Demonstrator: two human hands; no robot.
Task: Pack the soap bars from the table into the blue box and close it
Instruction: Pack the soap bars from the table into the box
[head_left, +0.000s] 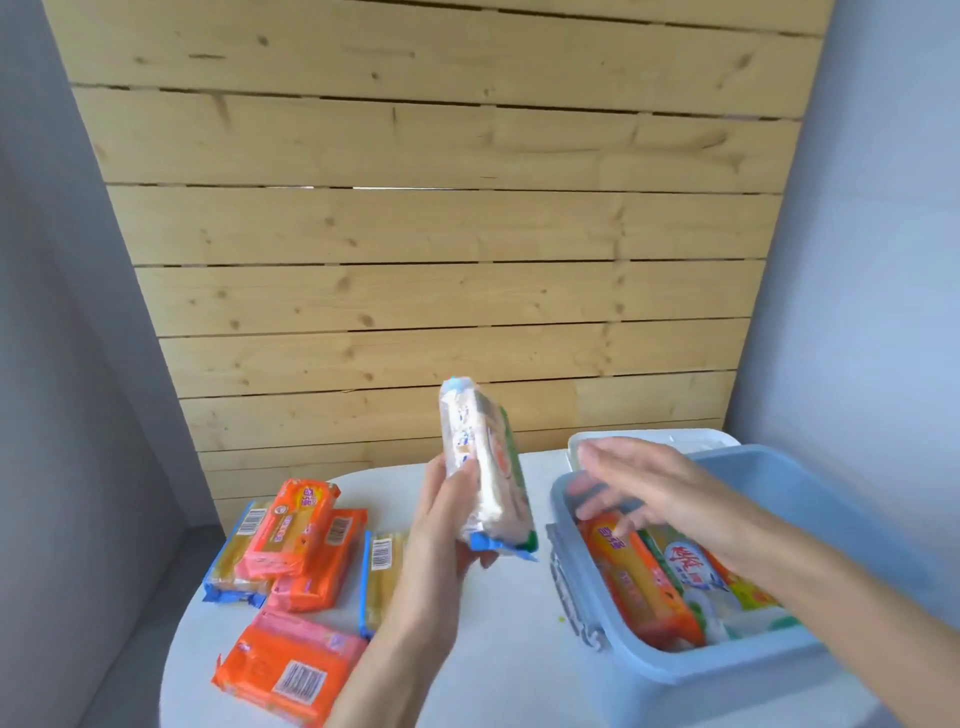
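Observation:
My left hand (441, 519) grips a white wrapped soap bar (483, 462) with blue ends, held upright above the table between the pile and the box. My right hand (649, 488) hovers with fingers spread over the left rim of the open blue box (670, 670), holding nothing. Inside the box lie an orange soap bar (639, 582) and a white and green one (696, 566). On the table's left lie several wrapped bars, among them an orange one (291, 525) on top and another orange one (285, 665) at the front.
The white table (493, 649) is small and rounded, with its edge close on the left. The box's pale lid (649, 441) lies behind the box. A wooden plank wall (441, 260) stands right behind the table. The box's latch (576, 603) sticks out on its left side.

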